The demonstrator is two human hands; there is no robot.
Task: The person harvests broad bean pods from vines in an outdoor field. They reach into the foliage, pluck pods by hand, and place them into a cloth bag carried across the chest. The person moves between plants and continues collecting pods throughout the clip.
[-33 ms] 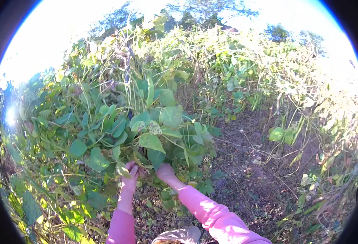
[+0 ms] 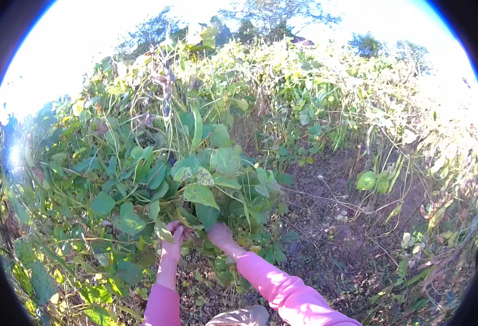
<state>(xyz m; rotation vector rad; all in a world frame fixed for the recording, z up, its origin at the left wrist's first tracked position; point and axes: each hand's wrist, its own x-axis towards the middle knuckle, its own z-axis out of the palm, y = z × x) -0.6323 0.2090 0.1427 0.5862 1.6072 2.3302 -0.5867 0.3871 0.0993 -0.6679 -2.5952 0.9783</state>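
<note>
- While both hands reach into the lower front of the leafy plant (image 2: 154, 175), the step in hand appears to be working among its stems and pods by touch; foliage hides the exact spot being handled.
- The plant spreads in front of the person, mostly toward the left, with a long green pod (image 2: 197, 126) hanging higher up, well apart from the hands.
- I judge that the next move calls for a sure hold on one stem or pod, with the dark green leaf (image 2: 207, 215) kept out of the way.
- The left hand (image 2: 174, 234) points upward, its forearm nearly upright in a pink left sleeve (image 2: 162, 305); its fingers look drawn in close, but I cannot tell whether they pinch anything.
- The right hand (image 2: 220, 234) comes in slantwise from the lower right, its forearm in a pink right sleeve (image 2: 282, 288); leaves cover its fingers, so their state cannot be told.
- The two hands are near each other, apart, at about the same height, above littered ground (image 2: 326, 239).
</note>
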